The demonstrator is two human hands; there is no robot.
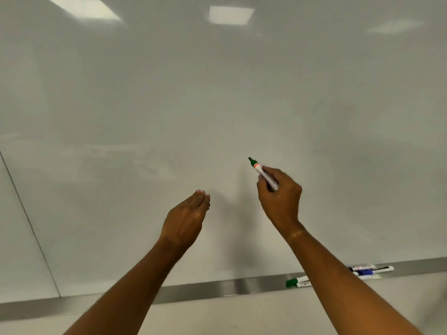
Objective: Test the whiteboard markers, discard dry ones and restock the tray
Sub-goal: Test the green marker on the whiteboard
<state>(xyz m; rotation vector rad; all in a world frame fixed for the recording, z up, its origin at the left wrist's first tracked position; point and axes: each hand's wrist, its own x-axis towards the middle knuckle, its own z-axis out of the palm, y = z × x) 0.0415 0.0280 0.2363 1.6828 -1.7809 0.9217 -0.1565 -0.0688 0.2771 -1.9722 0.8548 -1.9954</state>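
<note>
The right hand (280,194) is gripping an uncapped green marker (262,172), tip pointing at the whiteboard (169,105). The left hand (187,218) is hovering with straight fingers; a small dark thing peeks beside its fingertips. More markers (370,270) are lying in the tray (217,290).

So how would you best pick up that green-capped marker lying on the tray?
Pinch the white barrel of the green-capped marker from above and in front. It lies flat along the tray with the whiteboard right behind it; the right forearm hides its far end.

Pale wall (21,238) left of vertical seam; square ceiling lights (229,15) reflected in glossy surface above.
</note>
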